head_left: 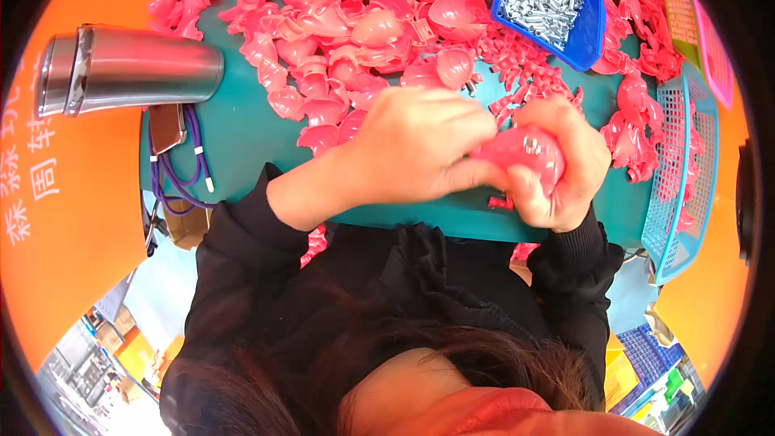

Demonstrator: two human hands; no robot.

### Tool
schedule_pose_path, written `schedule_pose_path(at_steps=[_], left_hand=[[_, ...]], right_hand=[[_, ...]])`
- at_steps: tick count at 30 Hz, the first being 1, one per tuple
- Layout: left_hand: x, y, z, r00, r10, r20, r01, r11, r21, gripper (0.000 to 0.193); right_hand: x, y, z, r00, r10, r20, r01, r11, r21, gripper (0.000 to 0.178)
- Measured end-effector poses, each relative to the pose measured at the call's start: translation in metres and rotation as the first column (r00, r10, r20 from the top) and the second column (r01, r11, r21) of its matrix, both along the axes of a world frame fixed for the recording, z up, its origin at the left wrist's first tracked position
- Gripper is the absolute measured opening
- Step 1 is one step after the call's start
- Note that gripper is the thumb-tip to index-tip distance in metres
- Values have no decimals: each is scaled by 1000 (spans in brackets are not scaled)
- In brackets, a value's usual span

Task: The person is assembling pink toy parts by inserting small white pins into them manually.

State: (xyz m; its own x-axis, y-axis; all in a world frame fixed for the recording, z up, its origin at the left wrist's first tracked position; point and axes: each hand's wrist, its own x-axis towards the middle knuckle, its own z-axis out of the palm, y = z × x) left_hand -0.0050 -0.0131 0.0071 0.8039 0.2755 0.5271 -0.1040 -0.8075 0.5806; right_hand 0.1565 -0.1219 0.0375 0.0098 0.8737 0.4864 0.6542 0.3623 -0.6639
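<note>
My right hand [575, 157] wraps round a glossy, rounded red plastic part [529, 152] in front of my chest, its thumb pressed on the near side. Closed fingers of my left hand [424, 141] meet the same part at its left end, thumb underneath. Bright spots show on top of the part; I cannot tell whether they are metal or glare. Behind my hands, a heap of red plastic shells [379, 28] spreads over the green table [258, 133]. Small red pieces [525, 73] lie just beyond my right hand.
A blue bin [593, 40] of small metal parts [542, 2] stands at the far right. On the left, a steel tumbler [153, 69] lies near a purple cord [194, 161]. A light-blue basket [674, 254] lines the right edge, with pink and yellow baskets beyond.
</note>
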Motion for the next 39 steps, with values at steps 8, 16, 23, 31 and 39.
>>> schedule_pose_path(at_steps=[8,16,23,31,39], left_hand=[[-44,86,26,597,802,19,-792,585,176,31],[-38,76,19,594,728,-342,-638,686,350,35],[-37,73,26,668,688,283,-539,710,-453,18],[-6,39,24,988,59,145,146,-1,-989,30],[-4,19,18,999,-30,-20,-15,159,-987,36]], right_hand=[[142,-55,27,183,-885,428,830,373,415,43],[191,-99,20,-192,-691,697,820,277,501,39],[43,-6,7,775,-200,600,254,967,-6,20],[8,20,-21,847,109,521,1,978,-207,19],[14,15,-5,831,-196,-521,89,971,-222,13]])
